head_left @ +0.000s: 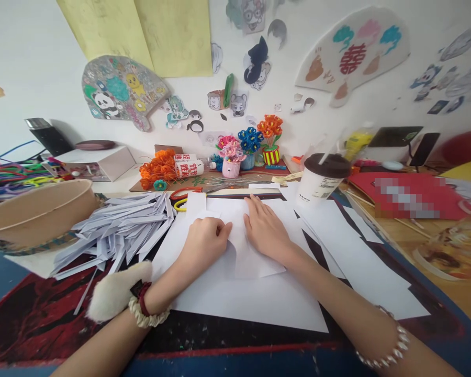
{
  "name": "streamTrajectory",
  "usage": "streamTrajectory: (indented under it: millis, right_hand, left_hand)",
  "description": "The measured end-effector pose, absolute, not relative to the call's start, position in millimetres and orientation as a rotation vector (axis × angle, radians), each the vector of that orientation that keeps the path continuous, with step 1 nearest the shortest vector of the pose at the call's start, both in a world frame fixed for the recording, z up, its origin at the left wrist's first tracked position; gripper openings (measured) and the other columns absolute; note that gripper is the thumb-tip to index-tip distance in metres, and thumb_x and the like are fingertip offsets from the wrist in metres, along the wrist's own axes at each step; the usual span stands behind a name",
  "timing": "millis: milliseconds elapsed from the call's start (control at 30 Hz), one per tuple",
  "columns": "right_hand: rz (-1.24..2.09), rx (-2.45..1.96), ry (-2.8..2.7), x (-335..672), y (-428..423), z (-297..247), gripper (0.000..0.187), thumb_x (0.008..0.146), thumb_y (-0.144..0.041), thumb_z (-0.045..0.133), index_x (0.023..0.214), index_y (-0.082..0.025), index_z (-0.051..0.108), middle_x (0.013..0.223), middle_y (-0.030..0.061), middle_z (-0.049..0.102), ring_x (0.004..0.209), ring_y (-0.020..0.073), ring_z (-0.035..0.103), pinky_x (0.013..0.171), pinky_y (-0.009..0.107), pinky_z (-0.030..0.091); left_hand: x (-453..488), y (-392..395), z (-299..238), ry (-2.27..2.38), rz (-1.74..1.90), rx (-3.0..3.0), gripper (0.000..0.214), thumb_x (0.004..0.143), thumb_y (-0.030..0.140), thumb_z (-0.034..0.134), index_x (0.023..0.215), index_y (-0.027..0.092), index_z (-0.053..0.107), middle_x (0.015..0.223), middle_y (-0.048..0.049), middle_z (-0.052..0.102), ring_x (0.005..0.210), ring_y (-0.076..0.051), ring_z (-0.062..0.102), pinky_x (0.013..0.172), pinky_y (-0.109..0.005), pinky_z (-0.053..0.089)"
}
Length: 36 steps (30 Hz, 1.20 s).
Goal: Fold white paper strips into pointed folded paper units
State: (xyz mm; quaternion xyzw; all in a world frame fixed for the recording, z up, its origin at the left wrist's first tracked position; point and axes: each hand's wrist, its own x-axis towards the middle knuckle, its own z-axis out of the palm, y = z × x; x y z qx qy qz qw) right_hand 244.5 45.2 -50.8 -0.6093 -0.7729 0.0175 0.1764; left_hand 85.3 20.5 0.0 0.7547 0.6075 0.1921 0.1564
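Observation:
A small white sheet of paper (255, 264) lies on a larger white sheet (220, 301) in front of me. My left hand (208, 238) is curled at the small sheet's left side, thumb and fingers closed on its edge, where the paper lifts slightly and casts a shadow. Its fingertips are partly hidden. Flat on the right part of the same sheet rests my right hand (267, 230), fingers stretched out and holding nothing. Just beyond my left hand is a white paper strip (197, 203), next to scissors (184, 199) with red and yellow handles.
Left of the sheets lies a heap of folded paper strips (121, 225), beside a tan bowl (43, 209). A lidded cup (322, 180) stands behind more white sheets (361, 262) on the right. Pipe-cleaner flowers (231, 152) line the back. A red packet (408, 196) lies far right.

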Motion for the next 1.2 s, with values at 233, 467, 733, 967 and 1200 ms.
streamTrajectory:
  millis: [233,467,733,967,1200]
  right_hand:
    - [0.079,-1.752,-2.108,241.9,45.4,-51.9,0.056,0.094,-0.027,0.024,0.145,-0.005,0.031,0.154,0.0168,0.027,0.143,0.0267,0.024,0.113,0.043,0.027]
    - [0.066,-1.744,-2.107,242.6,46.3,-52.3,0.055,0.094,-0.026,0.025,0.144,-0.004,0.033,0.152,0.0177,0.032,0.141,0.0276,0.028,0.112,0.043,0.028]
    - [0.04,-1.757,-2.143,244.3,46.2,-52.7,0.055,0.094,-0.025,0.026,0.144,-0.002,0.033,0.152,0.0204,0.031,0.141,0.0288,0.028,0.112,0.042,0.028]
    - [0.032,-1.778,-2.161,244.9,45.2,-51.9,0.052,0.094,-0.022,0.027,0.143,-0.005,0.034,0.152,0.0201,0.03,0.142,0.0285,0.026,0.112,0.042,0.028]
    - [0.03,-1.766,-2.169,246.0,47.1,-54.8,0.053,0.094,-0.023,0.027,0.144,-0.007,0.034,0.152,0.0183,0.031,0.142,0.027,0.025,0.112,0.043,0.027]
  left_hand:
    - [90.2,17.2,11.2,1.732,0.395,1.847,0.036,0.079,0.035,0.052,0.05,0.017,0.065,0.047,-0.004,0.061,0.048,-0.016,0.05,0.055,-0.028,0.034]
    - [89.9,24.0,15.2,1.666,0.455,1.658,0.032,0.075,0.035,0.053,0.053,0.018,0.068,0.044,-0.0025,0.061,0.041,-0.013,0.043,0.049,-0.027,0.034]
    - [88.0,16.7,8.8,1.714,0.373,1.957,0.041,0.076,0.022,0.049,0.036,0.019,0.049,0.041,-0.0024,0.055,0.044,-0.014,0.045,0.056,-0.029,0.033]
    - [86.8,10.3,0.2,1.822,0.339,2.104,0.038,0.083,0.027,0.046,0.046,0.018,0.05,0.052,-0.0046,0.06,0.053,-0.016,0.051,0.058,-0.028,0.031]
    - [85.2,8.3,-0.5,1.798,0.33,2.115,0.04,0.085,0.028,0.045,0.046,0.018,0.047,0.051,-0.0032,0.058,0.051,-0.015,0.048,0.058,-0.028,0.028]
